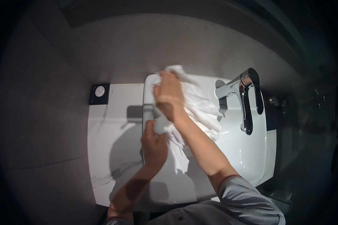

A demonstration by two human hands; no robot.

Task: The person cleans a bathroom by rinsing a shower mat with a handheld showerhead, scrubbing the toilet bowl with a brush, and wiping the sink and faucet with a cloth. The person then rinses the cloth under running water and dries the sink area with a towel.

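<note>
A bunched white cloth (201, 108) hangs in folds over the left part of a white washbasin (248, 157), with a loose end trailing toward me. My right hand (169, 93) is closed on it near the basin's far left corner; cloth sticks out past the fingers, which are slightly smeared by motion. Nearer to me, my left hand (154, 148) grips a bundled part of the same cloth by the basin's left edge. Its fingertips are partly hidden by the cloth.
A chrome faucet (244, 97) rises to the right of the cloth. White marbled counter (118, 142) runs along the basin's left side. A small black square dish with a round pale item (100, 91) lies at its far left corner. Grey wall (139, 45) stands behind.
</note>
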